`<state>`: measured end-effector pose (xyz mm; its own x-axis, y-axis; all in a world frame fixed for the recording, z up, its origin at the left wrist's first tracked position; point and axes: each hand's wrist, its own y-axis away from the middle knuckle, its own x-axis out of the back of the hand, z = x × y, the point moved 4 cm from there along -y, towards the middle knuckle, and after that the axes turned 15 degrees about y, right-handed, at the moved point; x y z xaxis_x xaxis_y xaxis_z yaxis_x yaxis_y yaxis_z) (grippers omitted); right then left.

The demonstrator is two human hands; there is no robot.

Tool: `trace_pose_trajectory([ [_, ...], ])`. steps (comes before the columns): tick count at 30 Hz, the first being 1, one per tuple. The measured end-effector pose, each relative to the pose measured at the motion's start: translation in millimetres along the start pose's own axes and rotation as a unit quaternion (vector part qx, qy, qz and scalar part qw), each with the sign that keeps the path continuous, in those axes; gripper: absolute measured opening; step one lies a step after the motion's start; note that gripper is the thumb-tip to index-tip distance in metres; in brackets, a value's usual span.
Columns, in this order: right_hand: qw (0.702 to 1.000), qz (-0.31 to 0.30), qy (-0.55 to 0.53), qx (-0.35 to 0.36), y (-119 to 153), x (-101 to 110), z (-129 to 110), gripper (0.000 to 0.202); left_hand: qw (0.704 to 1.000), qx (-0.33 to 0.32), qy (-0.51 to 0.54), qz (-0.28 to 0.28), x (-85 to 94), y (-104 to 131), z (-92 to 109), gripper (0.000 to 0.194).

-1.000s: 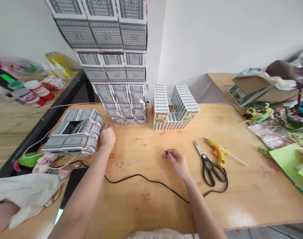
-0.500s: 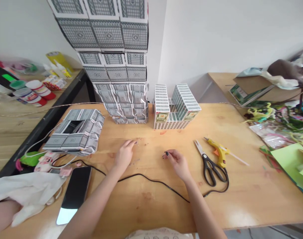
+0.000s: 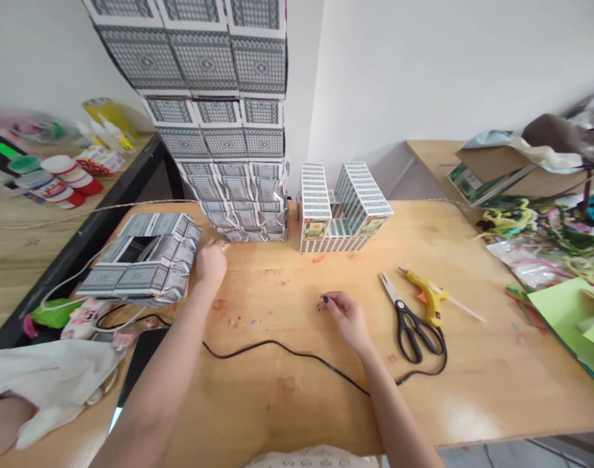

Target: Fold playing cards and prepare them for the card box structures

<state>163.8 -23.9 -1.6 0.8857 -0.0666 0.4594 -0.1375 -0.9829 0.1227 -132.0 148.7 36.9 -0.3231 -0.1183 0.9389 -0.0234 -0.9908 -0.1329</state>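
Note:
My left hand (image 3: 212,263) is between the low card-covered block (image 3: 145,276) and the foot of the tall card-covered tower (image 3: 245,188). Its fingers are curled closed, and what they hold, if anything, is too small to make out. My right hand (image 3: 346,316) rests over the middle of the table, thumb and fingers pinched together around something I cannot make out, if anything. The low block has a square opening in its top. Right of the tower stands a U-shaped structure of small green-and-white boxes (image 3: 338,246).
Black-handled scissors (image 3: 400,305) and a yellow glue gun (image 3: 431,299) lie to the right. A black cord (image 3: 282,346) crosses the wooden table (image 3: 297,416). At the left lie a phone (image 3: 141,354) and a white cloth (image 3: 58,370); at the right edge, green paper (image 3: 565,305).
My left hand has moved left and away from me, from the table's middle to beside the low block. My right hand has stayed in place. The view has shifted slightly.

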Motion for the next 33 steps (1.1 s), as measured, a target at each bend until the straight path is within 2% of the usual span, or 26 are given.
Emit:
trace_pose_trajectory([
  [5,1.000,0.005,-0.005,0.000,-1.3,-2.0,-0.8,0.032,0.999,-0.044,0.017,-0.021,-2.8,19.7,-1.4,0.031],
  [11,1.000,0.001,-0.013,-0.001,-2.4,-2.1,-0.2,0.029,1.000,-0.005,0.001,0.022,-3.7,1.5,-7.3,0.035],
  [14,1.000,0.006,-0.010,-0.001,-2.2,-2.2,0.0,0.028,1.000,-0.012,0.009,0.022,-5.2,0.1,-5.6,0.034],
  [16,1.000,0.010,-0.002,-0.002,-2.1,-2.5,-0.2,0.028,0.999,-0.030,0.021,0.014,-6.8,10.1,-1.1,0.034],
  [21,1.000,0.011,-0.002,-0.003,-2.3,-3.6,-1.0,0.030,0.994,-0.088,0.061,-0.027,-12.6,53.8,18.0,0.039],
  [23,1.000,0.012,-0.003,-0.001,-2.3,-3.4,-1.0,0.030,0.991,-0.106,0.075,-0.042,-13.4,61.9,23.4,0.040],
  [25,1.000,0.010,-0.006,0.000,-2.3,-3.4,-0.5,0.031,0.990,-0.107,0.079,-0.036,-11.3,56.5,24.2,0.040],
  [29,1.000,0.011,-0.015,-0.004,-2.6,-3.9,1.6,0.032,0.995,-0.076,0.065,0.007,-6.8,19.6,19.6,0.037],
  [31,1.000,0.016,-0.016,-0.004,-2.8,-4.1,2.3,0.032,0.995,-0.073,0.060,0.009,-9.1,5.6,21.2,0.034],
  [33,1.000,0.019,-0.016,0.000,-2.7,-4.2,2.7,0.031,0.995,-0.084,0.060,-0.001,-13.2,3.8,26.1,0.032],
])
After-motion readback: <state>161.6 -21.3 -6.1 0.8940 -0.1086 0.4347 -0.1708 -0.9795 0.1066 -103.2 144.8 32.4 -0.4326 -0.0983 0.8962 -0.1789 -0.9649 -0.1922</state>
